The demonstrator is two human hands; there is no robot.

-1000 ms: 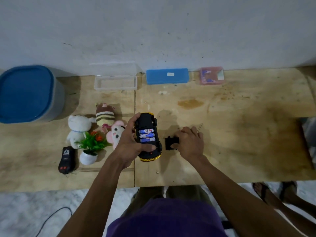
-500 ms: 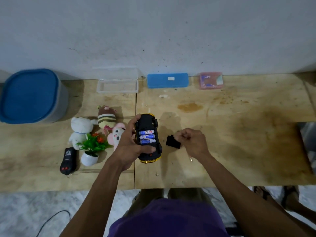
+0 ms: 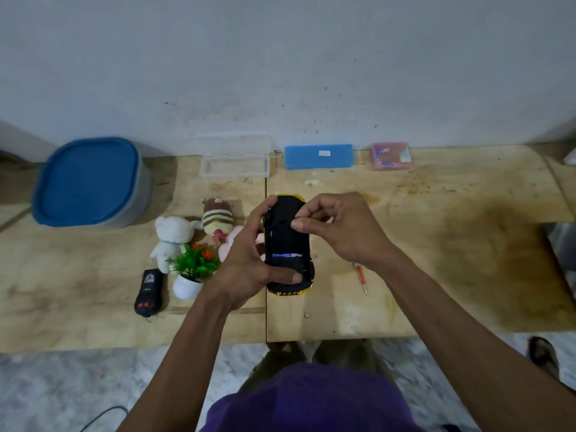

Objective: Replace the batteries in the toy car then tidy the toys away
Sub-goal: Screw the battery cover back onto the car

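The yellow toy car [image 3: 288, 280] is upside down, black underside up, gripped from the left by my left hand [image 3: 246, 266]. My right hand [image 3: 339, 230] pinches the black battery cover [image 3: 286, 241] and holds it over the battery bay. The cover hides most of the bay; one blue battery [image 3: 286, 255] shows at its near edge. A small red-handled screwdriver [image 3: 361, 277] lies on the table to the right of the car.
Left of the car sit a white plush [image 3: 171, 238], a striped plush [image 3: 217, 218], a pink plush [image 3: 229, 247], a potted fake plant [image 3: 191, 271] and a black remote [image 3: 149, 291]. A blue-lidded tub [image 3: 88, 182], clear box [image 3: 234, 166], blue case [image 3: 318, 156] and pink box [image 3: 391, 157] line the wall.
My right hand lifted the battery cover off the table and brought it left onto the car's underside, covering most of the batteries. The screwdriver now lies uncovered on the table.
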